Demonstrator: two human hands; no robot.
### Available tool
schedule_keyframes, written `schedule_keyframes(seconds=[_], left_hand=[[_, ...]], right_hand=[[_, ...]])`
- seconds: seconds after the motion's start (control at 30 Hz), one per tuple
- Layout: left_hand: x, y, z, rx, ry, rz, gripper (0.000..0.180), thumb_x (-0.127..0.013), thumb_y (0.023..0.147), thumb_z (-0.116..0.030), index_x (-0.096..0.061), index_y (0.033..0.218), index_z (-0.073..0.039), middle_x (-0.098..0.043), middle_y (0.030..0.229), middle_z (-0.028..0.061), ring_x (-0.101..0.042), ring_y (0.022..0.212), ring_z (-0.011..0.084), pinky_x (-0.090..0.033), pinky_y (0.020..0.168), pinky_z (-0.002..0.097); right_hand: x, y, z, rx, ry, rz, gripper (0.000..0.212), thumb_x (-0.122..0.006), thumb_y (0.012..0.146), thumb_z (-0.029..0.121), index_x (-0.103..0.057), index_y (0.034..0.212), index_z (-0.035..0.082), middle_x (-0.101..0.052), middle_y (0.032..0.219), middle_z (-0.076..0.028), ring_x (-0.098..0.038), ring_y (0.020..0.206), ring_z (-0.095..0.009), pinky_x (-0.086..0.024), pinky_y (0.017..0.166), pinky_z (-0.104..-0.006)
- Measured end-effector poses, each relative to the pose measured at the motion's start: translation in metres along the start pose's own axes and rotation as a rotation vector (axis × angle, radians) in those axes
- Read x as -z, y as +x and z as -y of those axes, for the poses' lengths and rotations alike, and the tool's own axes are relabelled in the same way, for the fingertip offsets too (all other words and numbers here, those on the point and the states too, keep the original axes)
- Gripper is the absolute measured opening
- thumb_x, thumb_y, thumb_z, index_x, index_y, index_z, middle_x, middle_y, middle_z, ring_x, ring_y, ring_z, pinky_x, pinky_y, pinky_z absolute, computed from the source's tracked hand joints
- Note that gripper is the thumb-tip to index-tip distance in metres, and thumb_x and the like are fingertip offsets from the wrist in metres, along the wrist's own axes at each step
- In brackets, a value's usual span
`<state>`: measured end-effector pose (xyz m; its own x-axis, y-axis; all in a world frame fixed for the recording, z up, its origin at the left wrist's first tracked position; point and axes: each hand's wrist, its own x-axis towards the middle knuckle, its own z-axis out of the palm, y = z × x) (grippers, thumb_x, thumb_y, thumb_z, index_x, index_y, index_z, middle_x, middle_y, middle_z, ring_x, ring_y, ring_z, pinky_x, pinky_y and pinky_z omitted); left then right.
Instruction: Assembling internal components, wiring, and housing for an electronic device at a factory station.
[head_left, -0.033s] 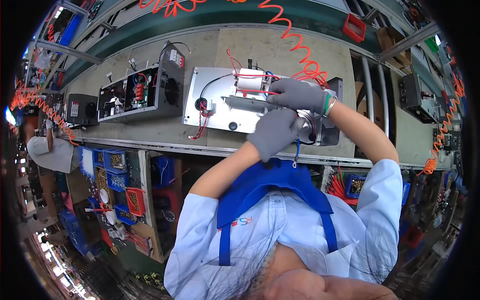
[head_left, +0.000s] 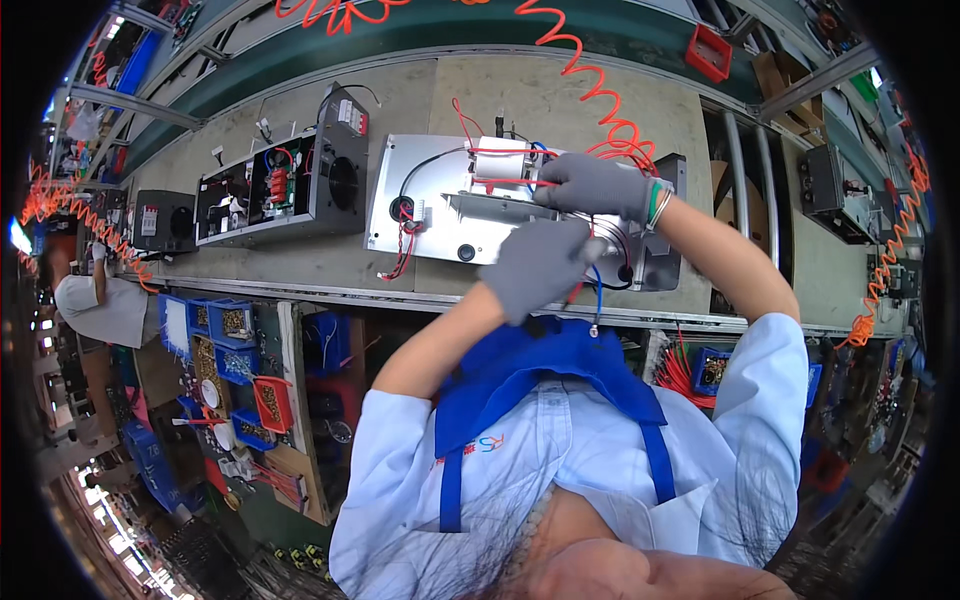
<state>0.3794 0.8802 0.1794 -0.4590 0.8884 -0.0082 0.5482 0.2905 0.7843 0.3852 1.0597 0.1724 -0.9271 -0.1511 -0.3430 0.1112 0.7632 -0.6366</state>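
In front of me a silver metal chassis plate (head_left: 430, 170) lies on the bench. A white cylindrical component (head_left: 501, 160) with red leads stands on it. My right hand (head_left: 600, 188), grey-gloved, is closed beside the cylinder, its fingertips where a red lead passes under them; what they grip is hidden. Nearer to me, my left hand (head_left: 540, 265), also gloved, has its fingers pinched on a red wire (head_left: 575, 293) that shows above and below the hand. A blue wire (head_left: 598, 285) with a ring terminal hangs over the bench's front edge next to that hand.
To the left stands an opened grey device case (head_left: 340, 175) with circuit parts inside. An orange coiled hose (head_left: 570, 50) hangs behind the plate. Blue bins (head_left: 236, 318) of screws and a red bin (head_left: 272, 402) sit below the bench at left. A co-worker (head_left: 100, 300) is at far left.
My left hand has shifted slightly left and toward me, and red wire now shows beneath it. The blue wire's end has swung a little. My right hand stays nearly in place.
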Motion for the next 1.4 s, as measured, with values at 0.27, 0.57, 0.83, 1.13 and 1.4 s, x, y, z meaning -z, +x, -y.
schedule_keyframes(seconds=[0.27,0.57,0.83,1.13,1.4], left_hand=[[0.123,0.036,0.157,0.304,0.012,-0.212,0.058,-0.08,0.07,-0.02,-0.059,0.122,-0.005,-0.064,0.092,0.0094,-0.062,0.082,0.0203,-0.051,0.077,0.0313],[0.078,0.055,0.189,0.321,0.209,-0.024,0.063,-0.072,0.069,-0.009,-0.053,0.129,-0.01,-0.062,0.088,0.0084,-0.063,0.085,0.0202,-0.05,0.073,0.0309],[0.088,0.056,0.198,0.256,-0.305,0.095,0.051,-0.073,0.08,-0.01,-0.054,0.126,0.003,-0.063,0.083,0.0084,-0.062,0.067,0.0136,-0.051,0.058,0.0279],[0.074,0.01,0.128,0.162,0.026,-0.761,0.035,-0.067,0.083,-0.014,-0.061,0.116,-0.003,-0.065,0.093,0.0093,-0.065,0.078,0.0173,-0.053,0.07,0.0302],[-0.078,-0.06,0.023,-0.12,0.339,-0.112,0.046,-0.066,0.081,-0.033,-0.057,0.121,-0.011,-0.062,0.108,0.0108,-0.066,0.08,0.0286,-0.053,0.068,0.0398]], right_hand=[[0.053,-0.007,0.006,-0.171,0.25,0.078,0.037,-0.062,0.091,0.04,-0.068,0.086,0.004,-0.06,0.065,-0.004,-0.055,0.059,-0.013,-0.043,0.055,-0.0298],[-0.031,-0.027,-0.019,-0.103,-0.423,0.14,0.042,-0.053,0.089,0.043,-0.07,0.082,0.006,-0.066,0.075,-0.014,-0.064,0.071,-0.034,-0.049,0.067,-0.0453],[-0.045,-0.021,-0.037,-0.156,-0.361,0.193,0.037,-0.059,0.08,0.038,-0.07,0.086,0.003,-0.067,0.08,-0.018,-0.066,0.078,-0.035,-0.05,0.073,-0.0444],[-0.004,-0.032,-0.013,-0.288,0.124,0.399,0.036,-0.065,0.075,0.027,-0.066,0.094,-0.004,-0.065,0.076,-0.009,-0.062,0.07,-0.015,-0.049,0.064,-0.0313],[0.017,-0.028,0.01,-0.253,0.182,0.464,0.027,-0.066,0.075,0.021,-0.062,0.088,-0.002,-0.062,0.075,-0.008,-0.056,0.064,-0.014,-0.045,0.058,-0.0297]])
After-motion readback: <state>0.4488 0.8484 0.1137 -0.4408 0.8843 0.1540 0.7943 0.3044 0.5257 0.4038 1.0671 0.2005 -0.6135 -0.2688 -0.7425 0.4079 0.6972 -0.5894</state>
